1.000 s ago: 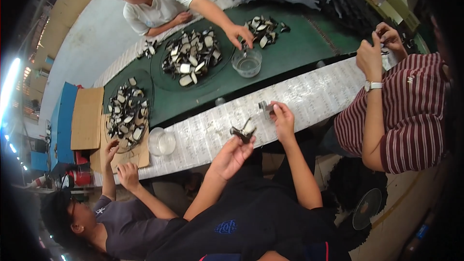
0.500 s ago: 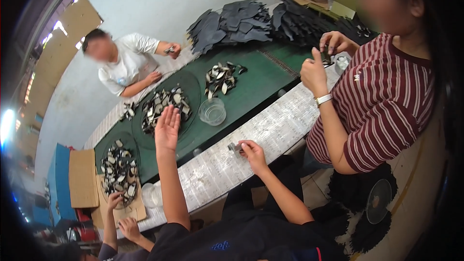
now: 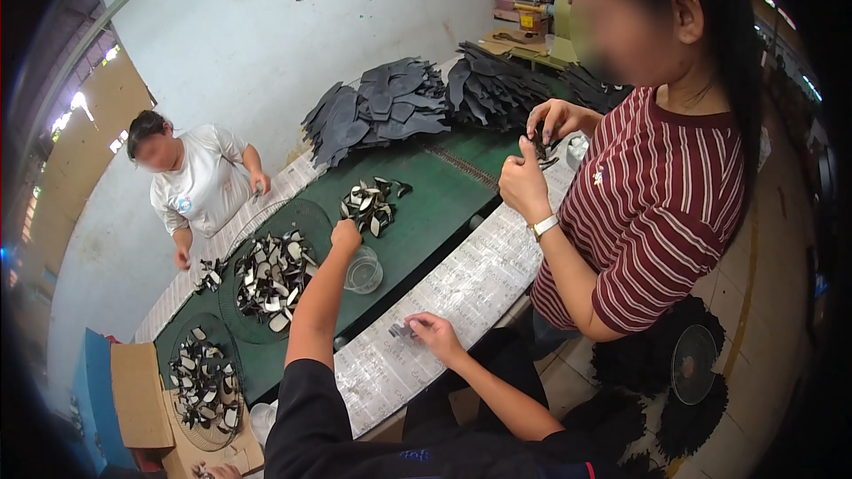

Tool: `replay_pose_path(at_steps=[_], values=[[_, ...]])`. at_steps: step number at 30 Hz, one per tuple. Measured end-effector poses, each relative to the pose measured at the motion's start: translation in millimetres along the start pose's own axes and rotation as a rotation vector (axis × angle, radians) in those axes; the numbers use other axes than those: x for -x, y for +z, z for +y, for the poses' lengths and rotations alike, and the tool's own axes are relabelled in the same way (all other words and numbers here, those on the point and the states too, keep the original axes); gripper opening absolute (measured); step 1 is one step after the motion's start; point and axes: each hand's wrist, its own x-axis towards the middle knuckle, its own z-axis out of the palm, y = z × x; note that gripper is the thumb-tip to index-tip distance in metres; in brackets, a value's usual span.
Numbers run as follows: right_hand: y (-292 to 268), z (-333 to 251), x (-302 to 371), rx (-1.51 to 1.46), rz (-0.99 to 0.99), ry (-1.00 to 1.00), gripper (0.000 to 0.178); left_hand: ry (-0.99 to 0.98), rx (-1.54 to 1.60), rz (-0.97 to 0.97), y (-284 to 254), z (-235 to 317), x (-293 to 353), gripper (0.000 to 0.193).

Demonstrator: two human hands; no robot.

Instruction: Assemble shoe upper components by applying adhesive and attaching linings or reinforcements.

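The person's left hand [image 3: 345, 236] was stretched out over the green desk [image 3: 435, 204], its fingers curled into a loose fist; whether they pinched anything could not be told. It hovered between a round wire tray [image 3: 302, 213] of black-and-white pieces at its nine o'clock and a smaller pile of the same pieces [image 3: 370, 204] at its one o'clock, near both. A clear plastic cup [image 3: 364, 270] stood just at its five o'clock.

The right hand [image 3: 432, 334] rested on the newspaper strip [image 3: 479, 279] covering the desk's near edge, its fingers pressed together around a small dark piece [image 3: 399, 331] at the hand's nine o'clock.

At three o'clock from the hands a co-worker in a striped red shirt [image 3: 657, 204] held a dark piece [image 3: 540, 146] in both hands. At ten o'clock another co-worker in a white shirt [image 3: 202, 186] stood across the desk. Stacks of dark cut sheets [image 3: 382, 111] lay at the desk's twelve o'clock end, and a second wire tray [image 3: 202, 377] with a cardboard box [image 3: 138, 395] sat at seven o'clock.
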Motion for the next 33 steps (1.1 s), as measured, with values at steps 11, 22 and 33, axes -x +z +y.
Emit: replay_pose_path(at_steps=[11, 22, 33], values=[[-2.8, 1.8, -1.0, -0.064, -0.01, 0.032, 0.023, 0.045, 0.784, 0.509, -88.4, -1.7, 105.3, 0.023], [-2.6, 7.9, -10.3, -0.266, -0.008, 0.044, 0.021, -0.612, 2.07, 0.281, 15.1, -27.1, 371.3, 0.012], [-3.2, 9.9, 7.6, -0.313, -0.013, 0.056, 0.023, -0.814, 2.261, 0.011, 21.0, -8.7, 458.1, 0.037]])
